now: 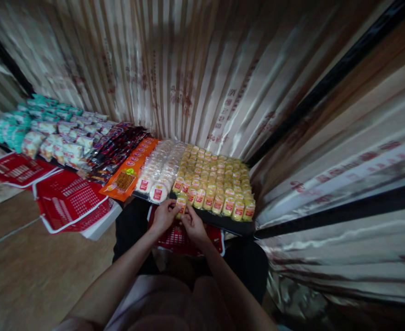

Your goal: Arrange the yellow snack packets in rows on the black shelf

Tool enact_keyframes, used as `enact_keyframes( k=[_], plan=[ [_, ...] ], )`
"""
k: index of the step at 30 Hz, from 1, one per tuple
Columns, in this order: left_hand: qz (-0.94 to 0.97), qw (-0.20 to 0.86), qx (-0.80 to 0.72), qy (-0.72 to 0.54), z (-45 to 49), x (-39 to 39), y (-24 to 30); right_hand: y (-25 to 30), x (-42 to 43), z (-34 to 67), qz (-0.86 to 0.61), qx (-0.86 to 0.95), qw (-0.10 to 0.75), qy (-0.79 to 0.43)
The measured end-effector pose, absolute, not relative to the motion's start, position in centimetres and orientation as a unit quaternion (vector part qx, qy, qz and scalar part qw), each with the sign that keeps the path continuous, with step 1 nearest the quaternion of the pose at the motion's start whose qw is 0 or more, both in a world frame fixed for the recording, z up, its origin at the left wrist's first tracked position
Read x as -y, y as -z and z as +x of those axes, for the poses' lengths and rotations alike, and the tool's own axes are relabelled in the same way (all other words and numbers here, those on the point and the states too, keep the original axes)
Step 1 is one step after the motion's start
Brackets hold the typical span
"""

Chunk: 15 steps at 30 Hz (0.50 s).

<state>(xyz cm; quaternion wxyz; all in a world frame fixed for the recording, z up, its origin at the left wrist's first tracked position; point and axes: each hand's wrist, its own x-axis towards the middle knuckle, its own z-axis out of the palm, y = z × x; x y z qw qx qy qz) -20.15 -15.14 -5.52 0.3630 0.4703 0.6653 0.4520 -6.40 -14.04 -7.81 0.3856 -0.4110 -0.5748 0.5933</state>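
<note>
My left hand [165,214] and my right hand [193,224] pinch one small yellow packaged snack [181,205] between them at the front edge of a dark shelf [223,221]. The snack has a red and white label and clear wrapping. Just behind it stand tight rows of matching yellow packs [216,181]. To their left lie rows of round white packs [160,192] in clear film, close to my left hand. Under my hands, between my knees, is a red basket [175,241], partly hidden by my wrists.
Left along the shelf are an orange snack bag [130,170], dark packets [120,147], white bags [73,154] and teal bags [18,133]. Red baskets [68,197] stand below them on a white box [102,223]. Striped printed sheeting [195,69] hangs behind, with dark bars [326,87] at right.
</note>
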Motion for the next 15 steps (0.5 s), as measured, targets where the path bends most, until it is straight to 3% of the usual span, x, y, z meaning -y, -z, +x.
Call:
enact_keyframes(
  k=[15],
  plan=[
    [0.508,0.206,-0.746,-0.379,-19.2,11.7,3.9,7.5,13.0,-5.1,-0.505,0.681,0.431,-0.310]
  ],
)
